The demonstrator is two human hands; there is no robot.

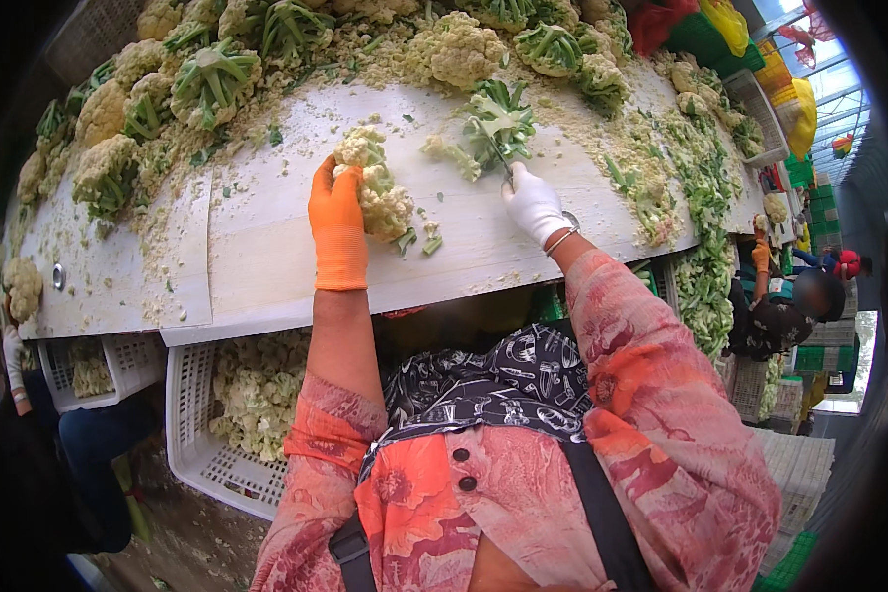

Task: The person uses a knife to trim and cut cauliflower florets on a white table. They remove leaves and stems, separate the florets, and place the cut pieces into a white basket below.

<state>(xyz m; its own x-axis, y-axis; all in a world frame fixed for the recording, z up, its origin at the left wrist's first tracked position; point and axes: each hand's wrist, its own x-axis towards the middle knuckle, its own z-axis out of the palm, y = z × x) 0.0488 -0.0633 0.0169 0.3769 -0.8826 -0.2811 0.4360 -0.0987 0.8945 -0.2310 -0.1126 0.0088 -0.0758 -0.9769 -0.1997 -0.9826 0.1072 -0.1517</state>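
My left hand point(338, 214), in an orange knit glove, is closed round cauliflower florets point(385, 203) above the white tabletop point(281, 244). In a white glove, my right hand point(534, 203) grips a knife point(497, 152), whose blade lies against a leafy cauliflower stem point(505, 122). Beside that stem are a few pale florets point(455, 155). Small cut pieces point(431, 237) lie on the board between my hands. Most of the knife's handle is hidden in my fingers.
Cauliflower heads point(214, 81) and crumbs line the table's far side. A white plastic basket point(192, 422) of florets stands below the near edge at left. Leaf trimmings point(703, 192) run down the right. Co-workers point(777, 303) are at both sides; one's white-gloved hand point(13, 351) shows at far left.
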